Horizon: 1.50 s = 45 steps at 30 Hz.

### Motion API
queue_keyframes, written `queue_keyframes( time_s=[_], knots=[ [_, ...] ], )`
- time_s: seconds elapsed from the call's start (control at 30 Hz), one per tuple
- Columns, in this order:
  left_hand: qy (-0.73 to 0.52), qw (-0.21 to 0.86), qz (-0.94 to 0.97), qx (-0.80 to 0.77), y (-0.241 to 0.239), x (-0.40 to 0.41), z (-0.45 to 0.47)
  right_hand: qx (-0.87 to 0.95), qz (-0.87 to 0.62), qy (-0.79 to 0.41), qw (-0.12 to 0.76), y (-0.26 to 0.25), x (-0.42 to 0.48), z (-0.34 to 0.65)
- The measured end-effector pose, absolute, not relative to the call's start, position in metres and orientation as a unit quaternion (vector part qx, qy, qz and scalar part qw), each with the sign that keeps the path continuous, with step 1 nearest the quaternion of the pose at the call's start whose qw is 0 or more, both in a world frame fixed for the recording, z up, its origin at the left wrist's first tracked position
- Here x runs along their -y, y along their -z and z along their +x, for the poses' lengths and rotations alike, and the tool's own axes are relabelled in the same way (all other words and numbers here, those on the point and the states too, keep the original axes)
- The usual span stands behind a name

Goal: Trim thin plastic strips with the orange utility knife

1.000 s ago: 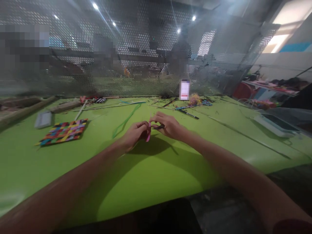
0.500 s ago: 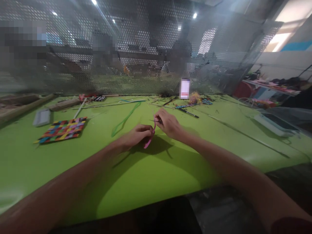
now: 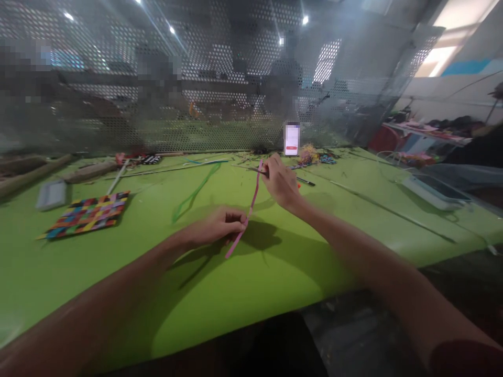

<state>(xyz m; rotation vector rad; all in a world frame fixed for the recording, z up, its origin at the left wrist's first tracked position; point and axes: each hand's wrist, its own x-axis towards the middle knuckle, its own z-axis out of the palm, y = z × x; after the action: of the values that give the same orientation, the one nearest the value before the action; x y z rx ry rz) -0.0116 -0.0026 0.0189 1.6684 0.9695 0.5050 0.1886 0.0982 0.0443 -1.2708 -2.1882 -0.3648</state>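
Observation:
A narrow pink strip (image 3: 255,196) runs slantwise above the green tabletop, its near end hanging below my left hand. My left hand (image 3: 226,224) is closed, pinching the strip between thumb and fingers near its lower part. At the strip's far end my right hand (image 3: 280,180) is closed around a thin dark pointed tool (image 3: 257,170), whose tip points left across the strip. Whether the right fingers also grip the strip cannot be made out. To the left lies a woven multicoloured mat (image 3: 88,214), and a green strip (image 3: 196,193) lies beyond my left hand.
A lit phone (image 3: 291,140) stands against the perforated metal screen (image 3: 228,125). A black pen (image 3: 305,181), a long thin stick (image 3: 389,209) and a white tray-like case (image 3: 434,192) lie to the right. Wooden pieces (image 3: 92,172) and a pale block (image 3: 52,195) are at left.
My right hand has moved up and away from my left hand, with more of the pink strip showing straight between them. The camera view has shifted slightly.

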Motion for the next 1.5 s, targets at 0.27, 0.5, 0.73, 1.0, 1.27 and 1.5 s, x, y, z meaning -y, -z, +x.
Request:
queue_keyframes(
  time_s=[0.27,0.5,0.73,1.0,1.27,1.5],
  knots=[
    [-0.164,0.54,0.737,-0.371,-0.023,0.002,-0.018,0.748,-0.565,0.14,0.318,-0.061,-0.131,0.215],
    [-0.089,0.617,0.719,-0.309,-0.027,0.0,-0.026,0.659,-0.65,0.15,0.348,-0.074,-0.154,0.252],
    [-0.066,0.616,0.734,-0.277,-0.032,-0.001,-0.031,0.559,-0.714,0.175,0.383,-0.082,-0.174,0.305],
    [-0.042,0.615,0.739,-0.27,-0.031,-0.005,-0.038,0.598,-0.667,-0.094,0.435,-0.093,-0.174,0.321],
    [-0.067,0.547,0.771,-0.318,-0.035,-0.012,-0.049,0.746,-0.418,-0.376,0.358,-0.09,-0.141,0.263],
    [-0.348,0.424,0.7,-0.456,-0.039,-0.016,-0.037,0.783,-0.361,-0.414,0.29,-0.078,-0.096,0.207]
  ],
)
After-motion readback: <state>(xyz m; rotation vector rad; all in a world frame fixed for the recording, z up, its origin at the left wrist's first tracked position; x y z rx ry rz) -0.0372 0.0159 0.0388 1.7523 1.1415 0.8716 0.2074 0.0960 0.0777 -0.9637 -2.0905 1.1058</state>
